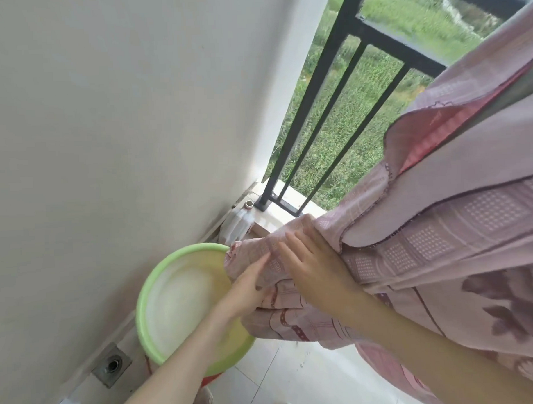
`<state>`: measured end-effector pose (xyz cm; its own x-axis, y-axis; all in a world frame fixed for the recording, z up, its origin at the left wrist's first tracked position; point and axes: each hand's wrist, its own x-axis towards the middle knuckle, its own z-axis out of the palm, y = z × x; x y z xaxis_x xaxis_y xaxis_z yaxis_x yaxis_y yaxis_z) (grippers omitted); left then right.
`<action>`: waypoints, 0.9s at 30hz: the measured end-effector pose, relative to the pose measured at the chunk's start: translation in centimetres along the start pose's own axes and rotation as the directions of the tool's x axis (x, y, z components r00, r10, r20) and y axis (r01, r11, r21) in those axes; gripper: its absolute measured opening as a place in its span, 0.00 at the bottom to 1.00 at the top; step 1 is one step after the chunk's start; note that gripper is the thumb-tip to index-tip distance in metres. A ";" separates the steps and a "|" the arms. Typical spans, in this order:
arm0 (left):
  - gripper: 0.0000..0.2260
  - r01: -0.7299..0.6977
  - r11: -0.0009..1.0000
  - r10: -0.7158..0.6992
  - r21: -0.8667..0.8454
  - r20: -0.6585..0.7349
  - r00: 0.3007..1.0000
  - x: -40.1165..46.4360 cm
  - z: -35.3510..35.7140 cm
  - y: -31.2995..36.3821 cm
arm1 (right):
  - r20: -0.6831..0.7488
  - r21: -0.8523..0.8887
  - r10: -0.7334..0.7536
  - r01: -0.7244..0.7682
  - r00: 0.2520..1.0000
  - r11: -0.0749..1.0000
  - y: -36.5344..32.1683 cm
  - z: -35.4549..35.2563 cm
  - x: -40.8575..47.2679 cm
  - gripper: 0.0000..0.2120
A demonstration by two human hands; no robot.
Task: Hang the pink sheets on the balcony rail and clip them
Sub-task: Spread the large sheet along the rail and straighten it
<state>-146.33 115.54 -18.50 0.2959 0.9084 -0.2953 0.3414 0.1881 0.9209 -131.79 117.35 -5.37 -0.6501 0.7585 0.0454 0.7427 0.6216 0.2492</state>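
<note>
A pink patterned sheet (pixel 459 213) hangs down from the black balcony rail (pixel 411 51) on the right and fills much of the right side. Its lower end is bunched into a thick twisted wad (pixel 261 250) above a green basin (pixel 160 299). My left hand (pixel 247 290) grips the wad from below, fingers curled into the cloth. My right hand (pixel 312 260) wraps over the wad from the top, just to the right of the left hand. No clips are in view.
A white wall (pixel 120 116) stands close on the left. A plastic bottle (pixel 238 221) stands in the corner by the rail post. A floor drain (pixel 112 366) lies beside the basin on the tiled floor (pixel 280 379). Grass lies beyond the bars.
</note>
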 end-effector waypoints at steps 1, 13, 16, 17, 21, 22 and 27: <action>0.32 -0.005 0.999 0.006 0.049 -0.013 1.000 -0.5 -0.5 0.7 | -0.024 -0.012 0.015 -0.015 1.000 1.000 0.0 -0.5 -0.8 0.21; 0.22 -0.452 0.881 0.469 0.138 -0.361 0.806 -6.7 2.4 16.9 | -0.140 -0.389 -0.067 0.008 0.988 0.921 5.7 -6.4 -12.4 0.19; 0.31 -0.523 0.849 0.516 0.072 -0.324 0.793 -7.1 3.1 23.0 | -0.272 -0.450 -0.064 -0.068 0.960 0.890 7.4 -10.7 -14.5 0.23; 0.34 -0.533 0.845 0.520 0.034 -0.283 0.806 -7.2 3.2 24.5 | -0.319 -0.451 -0.048 -0.107 0.946 0.886 8.0 -12.2 -15.0 0.23; 0.31 -0.538 0.838 0.545 0.092 -0.213 0.811 -6.9 4.4 28.2 | -0.433 -0.467 0.019 -0.242 0.901 0.851 10.4 -17.0 -16.5 0.27; 0.29 -0.517 0.842 0.540 0.155 -0.221 0.812 -6.7 4.6 28.4 | -0.438 -0.476 0.041 -0.270 0.898 0.837 11.0 -17.9 -16.8 0.29; 0.28 -0.265 0.907 0.381 0.328 -0.369 0.848 -5.3 5.1 29.4 | -0.453 -0.494 0.130 -0.369 0.882 0.787 13.8 -21.0 -17.4 0.35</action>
<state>-133.28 114.34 8.87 0.0516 0.9795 0.1947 0.5243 -0.1926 0.8295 -113.60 108.57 17.57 -0.5500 0.6611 0.5102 0.7452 0.1127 0.6573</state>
